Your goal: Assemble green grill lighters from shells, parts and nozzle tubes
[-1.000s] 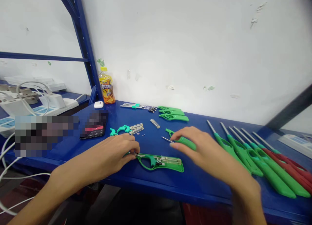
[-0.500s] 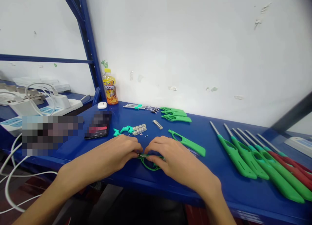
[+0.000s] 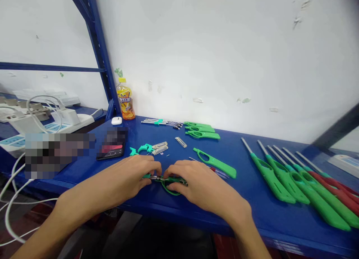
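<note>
My left hand (image 3: 136, 173) pinches a thin metal lighter tube (image 3: 156, 178), with a bit of teal plastic showing at its fingers. My right hand (image 3: 198, 180) is closed around a green lighter casing (image 3: 169, 193), whose looped trigger end shows below the fingertips. Tube and casing meet between the two hands; the exact contact is covered by fingers. Just beyond the hands lie teal plastic pieces (image 3: 145, 148), clear fuel reservoirs (image 3: 159, 150) and a lone reservoir (image 3: 181, 142). Right of my right hand rests a green casing half (image 3: 215, 163), with a screwdriver (image 3: 221, 173) partly behind it.
Assembled lighters (image 3: 277, 180), green and red, lie along the right. Green casing halves (image 3: 202, 133) and wired metal tubes (image 3: 159, 122) sit near the wall. A drink bottle (image 3: 126, 100), white case (image 3: 116, 120), phone (image 3: 112, 144) and power strips (image 3: 81, 120) stand left.
My left hand has shifted slightly left, and more of the metal tube and teal plastic shows between the hands. The screwdriver's shaft has come into sight beside the casing half.
</note>
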